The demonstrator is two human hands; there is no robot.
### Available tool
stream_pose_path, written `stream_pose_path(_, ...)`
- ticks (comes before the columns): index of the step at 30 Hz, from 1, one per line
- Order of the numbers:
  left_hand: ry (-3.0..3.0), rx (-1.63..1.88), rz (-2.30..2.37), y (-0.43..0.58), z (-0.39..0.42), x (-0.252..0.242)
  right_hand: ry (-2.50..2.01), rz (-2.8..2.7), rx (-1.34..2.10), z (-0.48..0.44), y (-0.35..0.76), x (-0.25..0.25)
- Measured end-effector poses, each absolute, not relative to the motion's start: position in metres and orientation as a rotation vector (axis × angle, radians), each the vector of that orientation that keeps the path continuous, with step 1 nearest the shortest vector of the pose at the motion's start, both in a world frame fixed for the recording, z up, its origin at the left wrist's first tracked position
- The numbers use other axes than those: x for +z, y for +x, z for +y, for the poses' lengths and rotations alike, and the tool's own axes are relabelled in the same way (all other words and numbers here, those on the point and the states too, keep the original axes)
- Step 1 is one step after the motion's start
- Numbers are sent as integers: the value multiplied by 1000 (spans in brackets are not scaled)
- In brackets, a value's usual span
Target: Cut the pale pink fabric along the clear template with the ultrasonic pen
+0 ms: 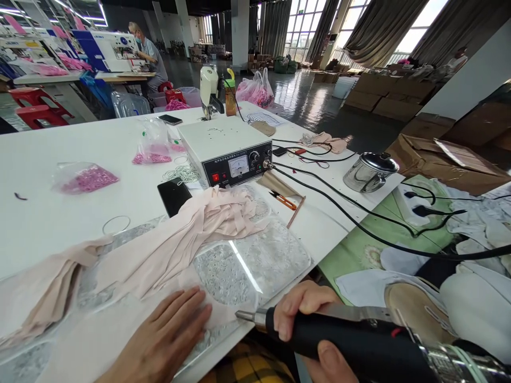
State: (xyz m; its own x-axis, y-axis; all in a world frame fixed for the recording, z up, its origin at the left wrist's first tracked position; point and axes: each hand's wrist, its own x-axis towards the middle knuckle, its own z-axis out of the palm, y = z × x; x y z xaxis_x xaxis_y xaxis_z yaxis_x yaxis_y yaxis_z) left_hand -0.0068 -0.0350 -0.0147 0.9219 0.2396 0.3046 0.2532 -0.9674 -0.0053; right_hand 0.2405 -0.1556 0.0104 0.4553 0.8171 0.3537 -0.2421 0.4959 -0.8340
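My left hand (165, 335) lies flat, fingers stretched out, on a pale pink fabric piece (99, 330) at the table's near edge. In my right hand (307, 308) is a handheld ultrasonic welder (351, 335) with a black grip, my fingers wrapped round it. Its pointed metal tip is at the fabric's right edge, just right of my left fingers; whether it touches cannot be told. Beneath the fabric is a glossy grey-patterned mat (255, 266). Beyond my left hand, more pink fabric strips (191, 218) lie in a loose pile, and a folded stack (48, 287) rests at the left.
A white control box (235, 149) with a dial stands behind the pile. Orange-handled thread snips (283, 200), a black phone (174, 196) and a steel mug (369, 171) are on the table. Black cables (339, 199) run off to the right. A person (149, 58) sits at a sewing machine.
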Motion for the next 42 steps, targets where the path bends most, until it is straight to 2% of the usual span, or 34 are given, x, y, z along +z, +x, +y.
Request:
stream_pose_path(11,-3043,-338,-349,-9,-45,-9,-800,-878,729,-157,247,4)
stream_pose_path(17,-3057,-398,-436,-1,-54,-13,-844,-840,689,-161,246,5)
stream_pose_path(25,-2918,-644,-599,13,-68,-42,-732,-948,738,-164,257,-9)
stream_pose_path(33,-2843,-520,-615,25,-74,-43,-744,-922,716,-162,255,-10)
stream_pose_path(42,-2842,-569,-631,26,-78,-49,-757,-956,659,-150,247,6)
